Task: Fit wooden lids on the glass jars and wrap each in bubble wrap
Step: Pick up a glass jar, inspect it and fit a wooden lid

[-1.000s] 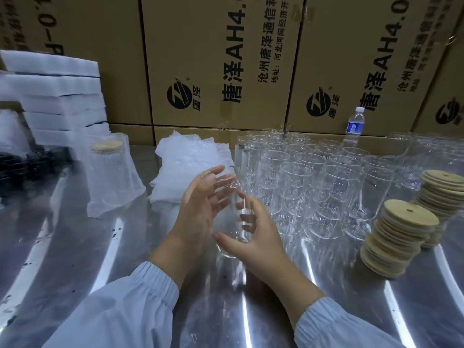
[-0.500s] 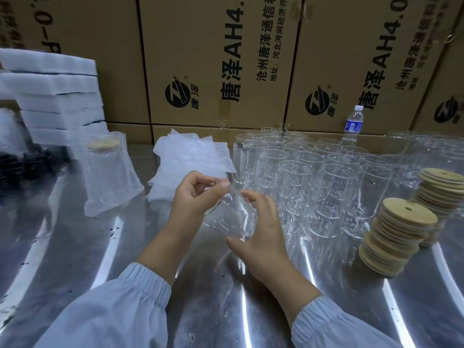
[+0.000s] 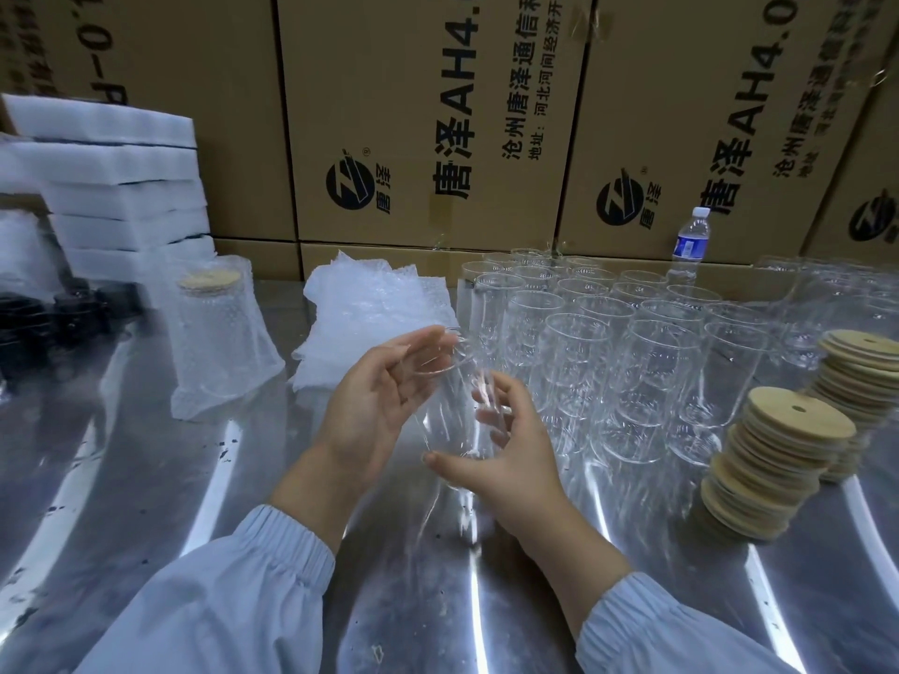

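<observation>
A clear glass jar (image 3: 450,406) with no lid is held upright above the steel table (image 3: 146,479), between both hands. My right hand (image 3: 506,454) grips its lower part, thumb across the base. My left hand (image 3: 374,401) lies flat against the jar's left side with its fingers spread up to the rim. Several empty jars (image 3: 647,362) stand in rows just to the right. Two stacks of round wooden lids (image 3: 783,459) sit at the right. A pile of bubble wrap (image 3: 369,304) lies behind my hands. One lidded jar wrapped in bubble wrap (image 3: 219,333) stands at the left.
Cardboard boxes (image 3: 438,119) wall off the back edge of the table. White foam sheets (image 3: 116,187) are stacked at the back left, with black objects (image 3: 53,323) beside them. A water bottle (image 3: 691,245) stands behind the jars.
The jar was tilted between my fingertips half a second ago; it now stands upright. My left hand has flattened out against its side and my right hand has slid down to the base.
</observation>
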